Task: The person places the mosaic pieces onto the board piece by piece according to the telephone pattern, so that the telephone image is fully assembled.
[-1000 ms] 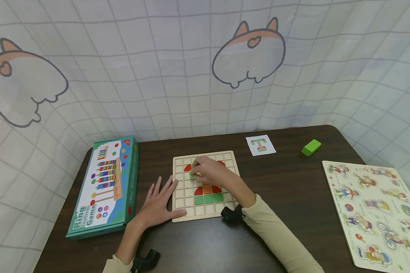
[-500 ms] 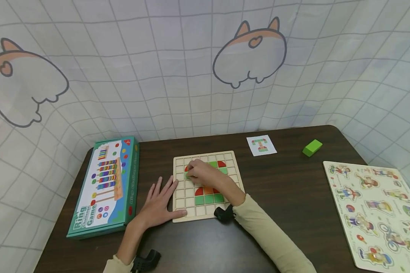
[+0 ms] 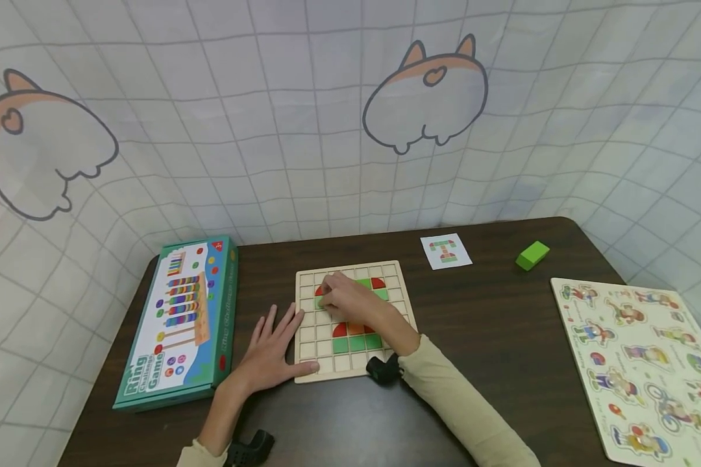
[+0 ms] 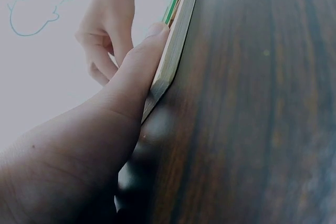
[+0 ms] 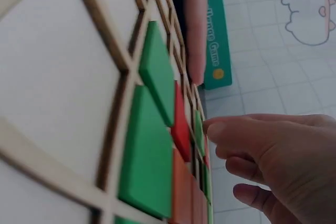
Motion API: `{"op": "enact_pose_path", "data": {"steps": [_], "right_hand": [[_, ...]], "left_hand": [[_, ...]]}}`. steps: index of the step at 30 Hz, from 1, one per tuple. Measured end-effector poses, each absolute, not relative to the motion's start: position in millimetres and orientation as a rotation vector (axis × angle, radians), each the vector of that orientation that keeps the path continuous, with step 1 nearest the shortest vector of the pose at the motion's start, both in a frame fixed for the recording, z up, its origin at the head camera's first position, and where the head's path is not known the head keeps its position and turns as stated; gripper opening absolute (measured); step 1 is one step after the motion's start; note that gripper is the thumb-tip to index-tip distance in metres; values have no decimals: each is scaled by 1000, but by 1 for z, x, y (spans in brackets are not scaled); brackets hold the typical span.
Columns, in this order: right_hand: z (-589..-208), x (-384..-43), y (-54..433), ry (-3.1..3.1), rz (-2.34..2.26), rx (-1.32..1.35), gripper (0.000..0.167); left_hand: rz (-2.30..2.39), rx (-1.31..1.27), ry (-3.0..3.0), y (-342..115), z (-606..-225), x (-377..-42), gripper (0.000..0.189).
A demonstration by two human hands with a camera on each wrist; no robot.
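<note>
A square wooden grid board (image 3: 306, 350) lies on the dark table, with green, red and orange tiles in its cells. My left hand (image 3: 271, 350) lies with fingers spread along the board's left side, its thumb (image 4: 144, 51) at the near left corner. Over the board's upper left part, my right hand (image 3: 350, 299) has its fingers curled, pinching a small green tile (image 5: 198, 129) down at the grid. My palm and fingers partly hide the tiles underneath. Green tiles (image 3: 356, 342) form a row near the board's front, below red and orange ones.
A Ring Challenge Game box (image 3: 181, 324) stands left of the board. Behind and to the right are a pattern card (image 3: 446, 251) and a green block (image 3: 532, 255). A picture puzzle board (image 3: 637, 363) lies at the far right. A white curtain hangs behind the table.
My right hand has shifted slightly left on the board with the green tile, then stayed there. More tiles at the board's upper right now show. The left hand has not moved.
</note>
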State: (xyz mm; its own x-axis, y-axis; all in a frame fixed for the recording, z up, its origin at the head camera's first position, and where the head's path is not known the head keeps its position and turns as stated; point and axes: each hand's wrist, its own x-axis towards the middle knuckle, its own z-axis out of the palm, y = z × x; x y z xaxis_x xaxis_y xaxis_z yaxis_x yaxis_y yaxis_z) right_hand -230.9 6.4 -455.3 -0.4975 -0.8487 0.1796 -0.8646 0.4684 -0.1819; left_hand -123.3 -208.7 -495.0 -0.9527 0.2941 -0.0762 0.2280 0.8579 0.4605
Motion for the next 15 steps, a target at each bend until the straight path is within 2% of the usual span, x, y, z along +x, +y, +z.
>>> {"op": "enact_pose_path", "data": {"steps": [6,15], "right_hand": [[-442,-225,25,-2764,631,1437,26],[-459,-184,81,-2733,637,1335,22]], "left_hand": [[701,395,2888,-208,-496,-122,104],[712,399,2894,-207,-497,-123,105]]}}
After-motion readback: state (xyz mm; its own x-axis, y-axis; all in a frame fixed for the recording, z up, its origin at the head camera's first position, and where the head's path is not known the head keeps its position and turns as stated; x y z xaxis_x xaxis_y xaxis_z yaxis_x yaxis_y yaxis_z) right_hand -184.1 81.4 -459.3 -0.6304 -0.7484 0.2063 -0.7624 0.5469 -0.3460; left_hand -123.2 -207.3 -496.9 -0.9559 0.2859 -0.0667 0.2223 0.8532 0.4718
